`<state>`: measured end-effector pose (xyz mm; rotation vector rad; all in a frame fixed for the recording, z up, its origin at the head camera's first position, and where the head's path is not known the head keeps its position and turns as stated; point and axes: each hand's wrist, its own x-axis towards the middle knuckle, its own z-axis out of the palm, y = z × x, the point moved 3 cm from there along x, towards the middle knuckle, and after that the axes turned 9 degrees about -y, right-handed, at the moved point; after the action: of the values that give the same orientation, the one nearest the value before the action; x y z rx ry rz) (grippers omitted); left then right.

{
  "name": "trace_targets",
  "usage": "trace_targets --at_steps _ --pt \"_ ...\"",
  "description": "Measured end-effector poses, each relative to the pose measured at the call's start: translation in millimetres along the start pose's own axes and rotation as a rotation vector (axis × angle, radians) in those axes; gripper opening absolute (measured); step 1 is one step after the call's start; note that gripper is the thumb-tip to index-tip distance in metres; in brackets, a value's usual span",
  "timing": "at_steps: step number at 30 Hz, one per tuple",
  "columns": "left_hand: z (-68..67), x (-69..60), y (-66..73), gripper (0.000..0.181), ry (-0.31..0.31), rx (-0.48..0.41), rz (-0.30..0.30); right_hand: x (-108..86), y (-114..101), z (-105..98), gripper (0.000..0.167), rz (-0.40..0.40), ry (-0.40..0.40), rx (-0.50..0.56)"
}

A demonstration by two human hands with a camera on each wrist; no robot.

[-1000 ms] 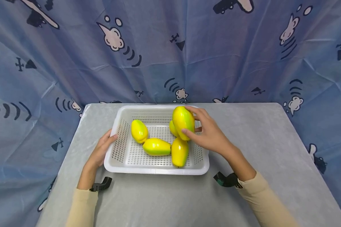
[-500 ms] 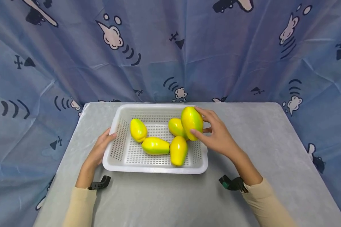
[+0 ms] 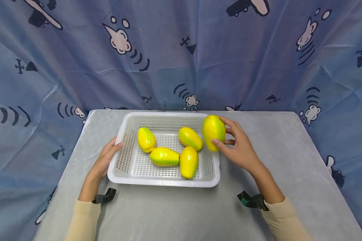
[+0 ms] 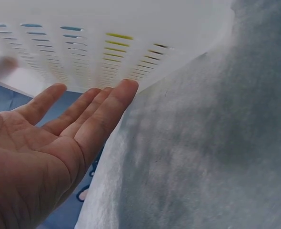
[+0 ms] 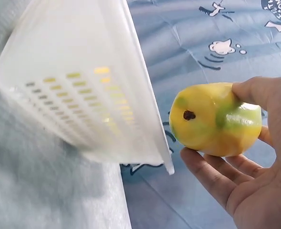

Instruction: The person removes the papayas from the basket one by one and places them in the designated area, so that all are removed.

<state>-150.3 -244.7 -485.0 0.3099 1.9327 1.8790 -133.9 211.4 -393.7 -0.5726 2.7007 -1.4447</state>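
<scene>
Yellow-green mango is in the right hand, pinched side-on between thumb and fingertips, in the air by the basket's back right corner. Right wrist view puts it just outside the rim, not touching.

Left hand grips the left wall of the white plastic basket, thumb over the rim, fingers along the outside. Can't judge finger pressure well: thumb is blurred in the left wrist view.

Risks, my read:
- Slip. Glossy, rounded skin, held by the digits, palm not behind it. It'd likely roll on landing.
- Rim clip. Any leftward drift or early lowering could bump the wall.
- Basket shift. Only the left side is held, so a knock on the right could swing it.
- Chain roll. Four mangoes inside: left, front-middle, right front, right back. They lie touching or nearly so; a jolt would probably move several.

Room: most is right of the basket, out to the right edge of the grey table. Back is tight: rear rim sits near the table's far edge, curtain right behind. Front has some space between the forearms; watch the right wrist mount.
</scene>
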Motion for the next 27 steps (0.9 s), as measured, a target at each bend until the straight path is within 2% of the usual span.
trace_targets --at_steps 7,13,21,27 --pt "1.8 4.1 -0.1 0.065 -0.014 0.001 0.015 -3.5 13.7 -11.7 0.078 0.028 0.023 -0.018" --pt "3.8 7.2 -3.2 0.066 -0.036 -0.014 0.003 -8.2 20.8 -20.9 0.077 0.050 0.037 -0.038" --pt "-1.6 -3.0 -2.7 0.066 0.005 0.009 -0.021 -8.3 35.0 -17.0 0.077 0.054 0.065 -0.028" --pt "-0.1 -1.5 -1.3 0.067 -0.002 -0.005 -0.025 -14.7 47.0 -19.2 0.079 0.093 0.097 -0.043"
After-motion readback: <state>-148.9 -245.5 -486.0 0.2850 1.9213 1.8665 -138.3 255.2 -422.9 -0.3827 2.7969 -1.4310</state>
